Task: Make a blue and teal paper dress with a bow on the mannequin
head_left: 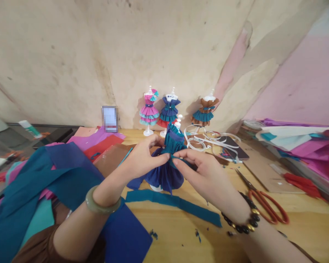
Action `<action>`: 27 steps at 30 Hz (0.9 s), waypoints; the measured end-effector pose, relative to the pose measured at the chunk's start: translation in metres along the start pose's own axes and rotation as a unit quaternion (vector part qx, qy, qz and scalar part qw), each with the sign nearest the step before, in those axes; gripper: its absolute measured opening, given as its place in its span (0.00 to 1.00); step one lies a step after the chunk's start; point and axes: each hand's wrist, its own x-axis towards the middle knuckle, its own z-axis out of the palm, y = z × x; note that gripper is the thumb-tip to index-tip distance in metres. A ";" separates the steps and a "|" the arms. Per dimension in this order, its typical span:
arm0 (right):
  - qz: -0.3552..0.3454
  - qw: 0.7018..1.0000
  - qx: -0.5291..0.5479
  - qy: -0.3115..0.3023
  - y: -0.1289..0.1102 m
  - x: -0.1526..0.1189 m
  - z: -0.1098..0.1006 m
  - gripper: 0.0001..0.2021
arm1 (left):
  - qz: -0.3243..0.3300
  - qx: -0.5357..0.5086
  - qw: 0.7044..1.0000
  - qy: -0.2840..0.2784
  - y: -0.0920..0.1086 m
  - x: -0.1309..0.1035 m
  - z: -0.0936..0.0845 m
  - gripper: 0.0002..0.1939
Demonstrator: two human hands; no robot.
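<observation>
Before me stands a small white dress form (178, 124) in a teal pleated top (173, 140) and a dark blue gathered skirt (166, 177). My left hand (146, 157) grips the waist of this dress from the left, thumb in front and fingers partly hidden behind. A narrow teal strip (185, 160) crosses the waist, pinched between the thumb and fingers of my right hand (201, 166). Flat on the table in front of the skirt lies another teal strip (175, 202), touched by neither hand.
Behind stand three dressed forms: pink (149, 109), blue (170, 107) and brown (207, 109). Orange-handled scissors (263, 201) lie right, near cardboard (271, 171). White ribbon (200, 140) curls behind my right hand. Coloured sheets (57, 182) pile up left; a phone (110, 118) leans against the wall.
</observation>
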 end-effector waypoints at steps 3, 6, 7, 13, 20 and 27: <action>-0.009 0.998 -0.049 0.037 0.002 -0.001 0.003 0.06 | 0.007 0.005 1.000 -0.006 0.001 0.000 0.000 0.10; -0.019 0.990 -0.112 0.079 0.003 -0.002 0.004 0.07 | 0.009 -0.002 1.000 -0.013 0.001 0.000 0.000 0.11; -0.025 0.987 -0.129 0.091 0.004 -0.003 0.005 0.07 | 0.010 -0.002 1.000 -0.011 0.001 0.000 0.000 0.11; -0.049 0.980 -0.164 0.097 0.004 -0.003 0.006 0.08 | 0.011 0.003 1.000 -0.006 0.001 0.000 0.000 0.10; -0.051 0.981 -0.163 0.090 0.004 -0.003 0.005 0.08 | 0.016 0.005 1.000 0.000 0.001 0.000 0.001 0.09; -0.050 0.976 -0.182 0.112 0.006 -0.003 0.007 0.08 | 0.012 0.000 1.000 -0.006 0.000 0.000 0.000 0.11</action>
